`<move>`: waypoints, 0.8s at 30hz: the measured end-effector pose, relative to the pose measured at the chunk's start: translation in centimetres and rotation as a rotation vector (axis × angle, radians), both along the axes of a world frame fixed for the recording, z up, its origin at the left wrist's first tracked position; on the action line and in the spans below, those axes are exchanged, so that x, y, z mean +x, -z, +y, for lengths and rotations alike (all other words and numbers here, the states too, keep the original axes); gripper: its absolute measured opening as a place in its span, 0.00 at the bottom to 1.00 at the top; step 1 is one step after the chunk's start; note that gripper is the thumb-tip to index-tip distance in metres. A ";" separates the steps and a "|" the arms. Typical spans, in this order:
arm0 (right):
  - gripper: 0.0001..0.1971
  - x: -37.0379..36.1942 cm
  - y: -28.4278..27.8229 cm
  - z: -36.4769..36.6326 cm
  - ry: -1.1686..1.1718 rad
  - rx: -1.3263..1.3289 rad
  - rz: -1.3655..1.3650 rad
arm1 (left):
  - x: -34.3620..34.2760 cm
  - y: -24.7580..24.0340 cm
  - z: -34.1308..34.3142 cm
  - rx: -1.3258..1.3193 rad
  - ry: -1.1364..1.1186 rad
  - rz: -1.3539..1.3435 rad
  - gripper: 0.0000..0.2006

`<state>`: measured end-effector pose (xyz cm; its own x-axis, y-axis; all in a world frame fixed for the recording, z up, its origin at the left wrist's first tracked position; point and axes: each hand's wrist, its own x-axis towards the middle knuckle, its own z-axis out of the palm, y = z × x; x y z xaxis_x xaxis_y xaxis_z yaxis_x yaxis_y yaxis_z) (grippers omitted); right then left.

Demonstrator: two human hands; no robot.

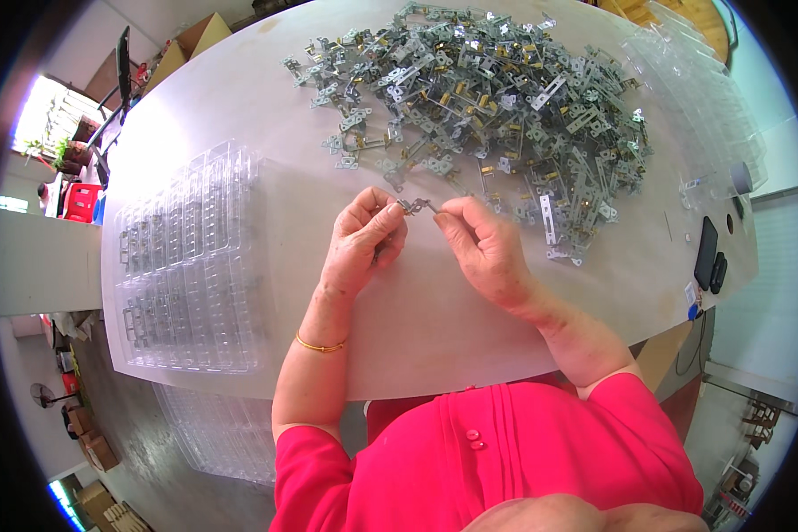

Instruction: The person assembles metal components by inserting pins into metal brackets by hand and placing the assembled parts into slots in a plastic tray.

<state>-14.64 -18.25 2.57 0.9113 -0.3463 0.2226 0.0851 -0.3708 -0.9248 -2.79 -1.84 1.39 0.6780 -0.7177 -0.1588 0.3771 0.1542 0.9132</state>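
Note:
Between my two hands, just in front of a big heap of metal brackets (505, 89), is a small silvery metal bracket (413, 206). My left hand (363, 235) pinches it between thumb and fingers; the other fingers curl into the palm. From the right, my right hand (488, 248) reaches to the bracket's other end, thumb and forefinger pressed together on a thin dark piece (432, 207), too small to name. The heap mixes flat slotted plates and brass-coloured parts.
A clear plastic tray (191, 266) with brackets in its left rows lies at the left. More clear trays (700, 97) are stacked at the far right. A black phone (706, 253) lies near the right edge. Below the table's left edge stand other clear trays (217, 430).

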 end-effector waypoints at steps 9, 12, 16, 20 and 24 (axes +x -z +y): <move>0.04 0.0 -0.2 0.3 0.016 -0.003 0.015 | -0.4 -0.1 0.0 0.027 -0.034 -0.100 0.09; 0.05 -0.1 -0.1 0.3 -0.012 0.075 0.041 | -0.2 0.3 0.3 0.063 0.039 -0.221 0.08; 0.06 0.0 -0.5 0.0 -0.061 0.211 0.168 | -0.5 -0.4 -0.2 0.067 0.050 -0.183 0.07; 0.09 0.0 -0.6 -0.3 -0.172 0.427 0.231 | -0.1 0.0 0.4 0.124 0.046 -0.203 0.08; 0.11 0.0 -0.5 -0.6 -0.200 0.485 0.256 | -0.3 -0.5 0.1 0.148 0.132 -0.190 0.08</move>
